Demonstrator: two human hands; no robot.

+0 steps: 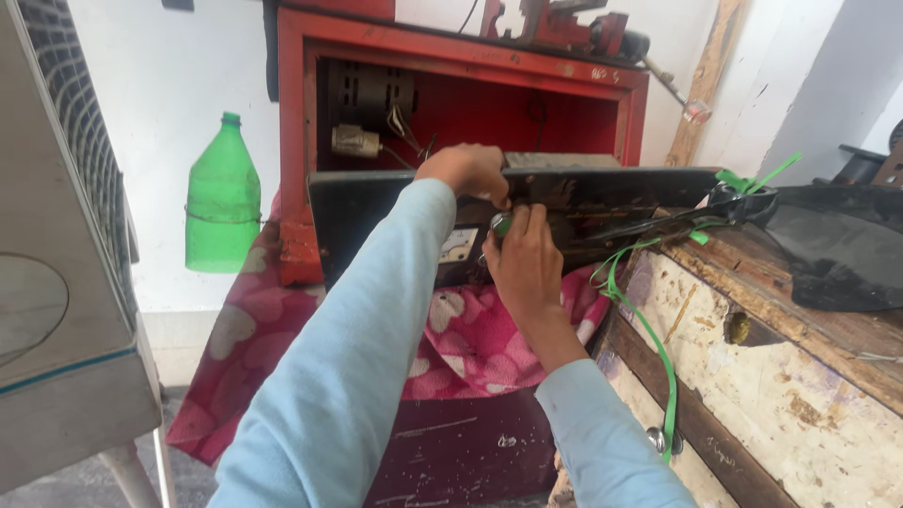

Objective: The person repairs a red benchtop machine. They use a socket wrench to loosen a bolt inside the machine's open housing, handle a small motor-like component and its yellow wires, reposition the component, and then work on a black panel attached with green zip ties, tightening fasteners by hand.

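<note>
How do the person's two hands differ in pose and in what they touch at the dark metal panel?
The left hand curls over the top edge of the dark metal panel, knuckles up; the right hand sits lower, against the panel's front. The right hand grips a small green-topped tool; the left hand shows no tool. Both wear light blue sleeves.

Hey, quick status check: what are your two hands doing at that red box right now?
Left hand gripping top edge of dark panel. Right hand closed on green-handled tool, against panel face. Green strap dangling beside, pink cloth beneath.
</note>
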